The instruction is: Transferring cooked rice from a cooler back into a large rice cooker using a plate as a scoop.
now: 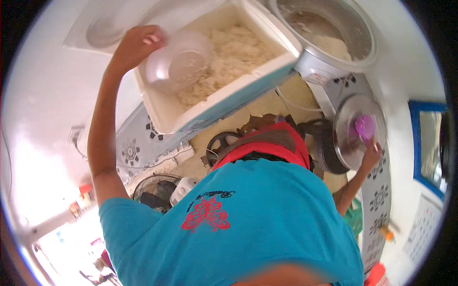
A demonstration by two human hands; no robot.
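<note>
My left hand (145,44) grips the rim of a translucent plastic bowl (179,64), tilted over a white-walled foam box (157,107). Pale, crumbly food (236,53), which looks like cooked rice, fills much of that box. Off to the right, my right hand (372,155) has its fingers on a purple plastic scoop or cup (365,127). That purple piece lies over a round metal lid (345,143). At the upper right stands a large metal pot (366,53) with a pale mass inside.
A white lid or tray (82,39) lies behind the box at the upper left. Below are a fan (154,186) and a white appliance (184,187). A pale cable (297,106) hangs between box and pot. A blue-framed mirror or window (417,139) is on the right wall.
</note>
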